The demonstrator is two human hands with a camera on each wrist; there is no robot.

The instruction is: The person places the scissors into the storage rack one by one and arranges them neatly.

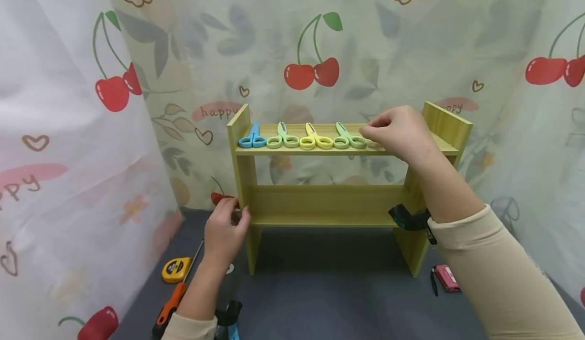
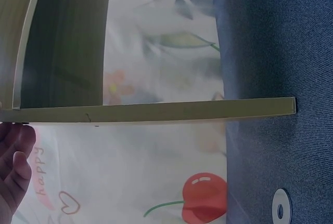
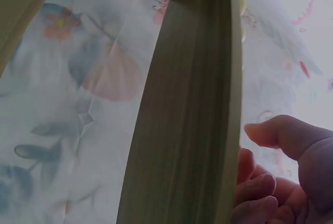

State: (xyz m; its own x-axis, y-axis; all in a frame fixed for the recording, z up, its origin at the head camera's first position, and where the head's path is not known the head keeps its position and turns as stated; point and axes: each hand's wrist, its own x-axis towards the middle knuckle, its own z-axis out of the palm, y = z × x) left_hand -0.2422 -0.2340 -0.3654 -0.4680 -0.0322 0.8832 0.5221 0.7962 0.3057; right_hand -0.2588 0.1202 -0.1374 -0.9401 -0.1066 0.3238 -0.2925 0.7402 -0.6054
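Note:
A wooden two-tier shelf (image 1: 329, 205) stands upright on the dark tabletop. Along its top board lie, from left to right, blue scissors (image 1: 252, 139), green scissors (image 1: 282, 139), yellow scissors (image 1: 315, 141) and a second pair of green scissors (image 1: 349, 140), handles toward the front. My right hand (image 1: 402, 134) is over the board's right part, fingertips right at the last green handle. In the right wrist view its thumb (image 3: 278, 133) stands apart from the bent fingers. Beside the left side panel (image 2: 156, 111) is my left hand (image 1: 227, 230), its relaxed fingertips against the panel.
On the left of the table lie a yellow tape measure (image 1: 176, 270) and an orange-handled screwdriver (image 1: 172, 302). A white ring (image 2: 281, 207) lies near the shelf's left foot. At the right is a small pink object (image 1: 447, 278) with a dark strap. Printed curtains (image 1: 292, 35) surround the table.

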